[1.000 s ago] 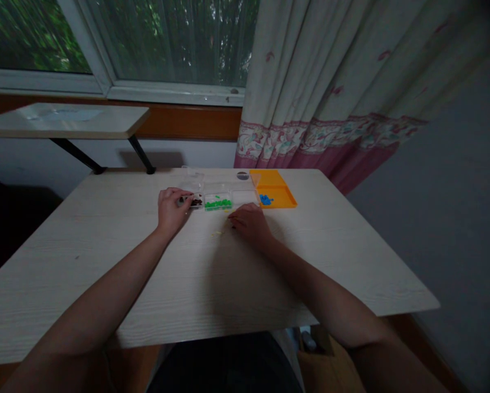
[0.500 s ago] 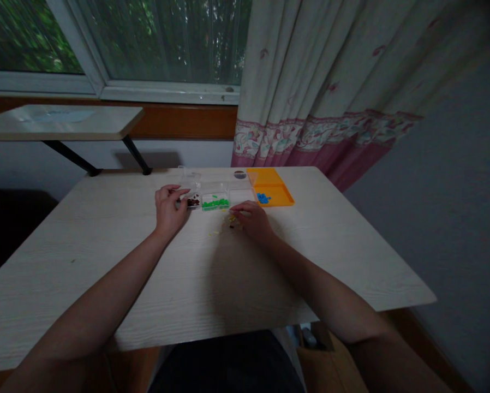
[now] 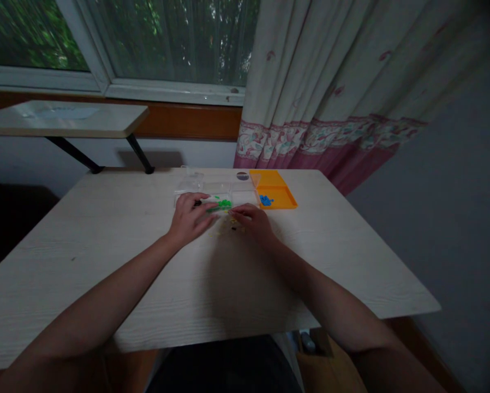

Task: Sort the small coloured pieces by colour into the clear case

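Observation:
My left hand (image 3: pixel 190 218) is open, fingers apart, over the left part of a clear plastic compartment box (image 3: pixel 245 197). It covers most of the dark brown pieces (image 3: pixel 198 203) and part of the green pieces (image 3: pixel 224 203). At the front of the box, my right hand (image 3: pixel 253 219) has its thumb and fingertips pinched together; whatever is between them is too small to make out. Small yellow pieces (image 3: pixel 233 221) and a dark one (image 3: pixel 234 228) lie on the table by its fingertips. Blue pieces (image 3: pixel 266 201) sit in an orange open case (image 3: pixel 284 197) to the right.
The box's transparent lids (image 3: pixel 190 180) stand open at the back, near a dark round spot (image 3: pixel 242 176). A raised shelf (image 3: pixel 118 123) on black legs occupies the table's (image 3: pixel 147 305) back left. A curtain (image 3: pixel 286 109) hangs behind the table.
My left hand has moved right, from the brown pieces toward the green ones, and its fingers now point right. My right hand stays almost in place. The view has shifted slightly.

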The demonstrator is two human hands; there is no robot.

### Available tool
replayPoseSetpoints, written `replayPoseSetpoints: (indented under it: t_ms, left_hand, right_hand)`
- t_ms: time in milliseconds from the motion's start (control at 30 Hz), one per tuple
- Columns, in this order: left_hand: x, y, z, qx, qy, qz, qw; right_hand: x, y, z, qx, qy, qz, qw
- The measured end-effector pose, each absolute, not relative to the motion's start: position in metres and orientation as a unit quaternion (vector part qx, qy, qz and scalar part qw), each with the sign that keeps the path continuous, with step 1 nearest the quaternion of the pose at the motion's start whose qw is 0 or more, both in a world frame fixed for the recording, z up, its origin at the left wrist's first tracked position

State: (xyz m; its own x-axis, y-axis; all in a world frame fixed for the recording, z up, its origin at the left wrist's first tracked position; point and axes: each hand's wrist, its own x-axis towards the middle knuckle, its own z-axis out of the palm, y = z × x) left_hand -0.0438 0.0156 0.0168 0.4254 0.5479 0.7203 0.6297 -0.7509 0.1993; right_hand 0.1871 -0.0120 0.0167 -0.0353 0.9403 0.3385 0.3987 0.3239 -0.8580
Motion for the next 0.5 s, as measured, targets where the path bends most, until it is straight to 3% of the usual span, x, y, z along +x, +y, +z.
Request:
replayPoseSetpoints:
  t_ms: [500]
  left_hand:
    - [-0.039, 0.0102, 0.0127, -0.872, -0.3, -0.381, 0.069]
  right_hand:
    - [0.1783, -0.0222, 0.0185, -0.468, -0.696, 0.322, 0.439]
